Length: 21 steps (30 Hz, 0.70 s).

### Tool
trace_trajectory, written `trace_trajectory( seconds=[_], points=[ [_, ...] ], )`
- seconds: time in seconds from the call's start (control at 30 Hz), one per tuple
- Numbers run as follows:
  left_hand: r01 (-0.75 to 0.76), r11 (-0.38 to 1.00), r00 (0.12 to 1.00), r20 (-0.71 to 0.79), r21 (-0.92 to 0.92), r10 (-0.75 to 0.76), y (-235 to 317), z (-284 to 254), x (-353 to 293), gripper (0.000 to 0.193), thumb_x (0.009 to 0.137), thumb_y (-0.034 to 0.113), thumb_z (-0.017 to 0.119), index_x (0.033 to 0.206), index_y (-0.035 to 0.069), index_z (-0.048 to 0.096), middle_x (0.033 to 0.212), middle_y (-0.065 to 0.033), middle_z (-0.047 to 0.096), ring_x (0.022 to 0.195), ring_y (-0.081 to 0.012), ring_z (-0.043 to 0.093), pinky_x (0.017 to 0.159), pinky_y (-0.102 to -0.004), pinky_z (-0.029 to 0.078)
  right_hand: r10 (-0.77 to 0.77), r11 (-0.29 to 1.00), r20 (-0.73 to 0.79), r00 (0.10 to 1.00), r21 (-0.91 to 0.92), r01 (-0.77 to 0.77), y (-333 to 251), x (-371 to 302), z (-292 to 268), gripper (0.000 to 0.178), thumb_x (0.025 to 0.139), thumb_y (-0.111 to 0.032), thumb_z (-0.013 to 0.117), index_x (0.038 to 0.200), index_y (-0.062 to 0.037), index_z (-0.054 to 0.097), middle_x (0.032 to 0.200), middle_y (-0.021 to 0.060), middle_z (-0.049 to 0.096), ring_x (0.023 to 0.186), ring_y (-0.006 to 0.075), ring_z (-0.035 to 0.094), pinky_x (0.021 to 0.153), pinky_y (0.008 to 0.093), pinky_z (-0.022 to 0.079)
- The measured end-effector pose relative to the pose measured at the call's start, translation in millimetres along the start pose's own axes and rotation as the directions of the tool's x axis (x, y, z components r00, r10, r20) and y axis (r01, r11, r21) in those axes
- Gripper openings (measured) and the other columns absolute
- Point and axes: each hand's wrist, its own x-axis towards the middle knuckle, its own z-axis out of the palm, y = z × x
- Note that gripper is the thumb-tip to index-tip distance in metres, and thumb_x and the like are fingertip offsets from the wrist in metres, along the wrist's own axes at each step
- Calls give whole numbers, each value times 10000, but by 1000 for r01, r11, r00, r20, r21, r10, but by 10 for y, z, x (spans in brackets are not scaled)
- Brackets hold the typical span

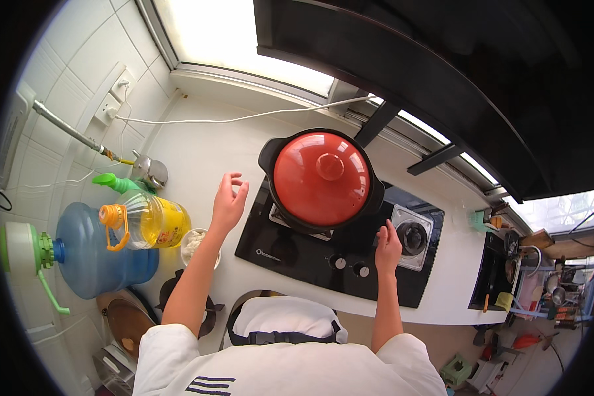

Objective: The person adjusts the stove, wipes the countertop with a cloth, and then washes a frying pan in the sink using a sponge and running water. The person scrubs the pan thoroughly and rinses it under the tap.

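A black pot with two side handles stands on the left burner of the black gas stove. Its shiny red lid, with a round knob on top, covers it. My left hand hovers to the left of the pot, fingers apart and slightly curled, holding nothing. On the other side my right hand is raised between the pot's right handle and the right burner. Its fingers are loosely stretched and nothing shows in them. Neither hand appears to touch the pot.
Left of my left arm stand a bottle of yellow oil, a big blue water jug and a white bowl. A metal kettle sits behind them. The dark range hood overhangs at upper right; a white cable crosses behind the pot.
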Motion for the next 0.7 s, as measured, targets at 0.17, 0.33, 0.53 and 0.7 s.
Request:
trace_trajectory(
  seconds=[0.17, 0.33, 0.53, 0.7],
  points=[
    [218, 975, 928, 301, 39, -220, 459, 287, 661, 501, 954, 462, 532, 1085, -21, 517, 856, -181, 640, 776, -279, 648, 686, -408, 493, -76, 983, 42, 996, 172, 67, -363, 702, 151, 492, 1015, -383, 461, 1304, 4, 553, 1044, 130, 674, 895, 215, 633, 821, 306, 481],
    [211, 977, 957, 210, -41, -198, 204, 460, 841, 449, 929, 403, 592, 943, -45, 558, 827, -210, 646, 811, -326, 646, 717, -415, 486, -84, 961, 90, 992, 272, 56, -573, 925, 342, 430, 917, -320, 664, 1126, 53, 614, 962, 116, 673, 899, 178, 615, 847, 294, 472],
    [215, 947, 977, 40, -237, -211, 4, 493, 770, 357, 941, 326, 586, 971, -28, 615, 844, -153, 666, 786, -217, 622, 725, -352, 474, -108, 932, 47, 993, 353, 85, -752, 1001, 431, 384, 891, -279, 705, 1072, 53, 635, 907, 84, 666, 843, 145, 610, 804, 269, 483],
    [157, 933, 968, -139, -323, -210, -7, -144, 812, 318, 956, 275, 575, 874, -31, 591, 740, -80, 618, 692, -145, 553, 659, -317, 455, -178, 885, 123, 976, 453, 104, -1460, 945, 602, 339, 921, -212, 667, 1128, 51, 615, 948, 81, 666, 874, 130, 606, 827, 261, 476]
  ],
)
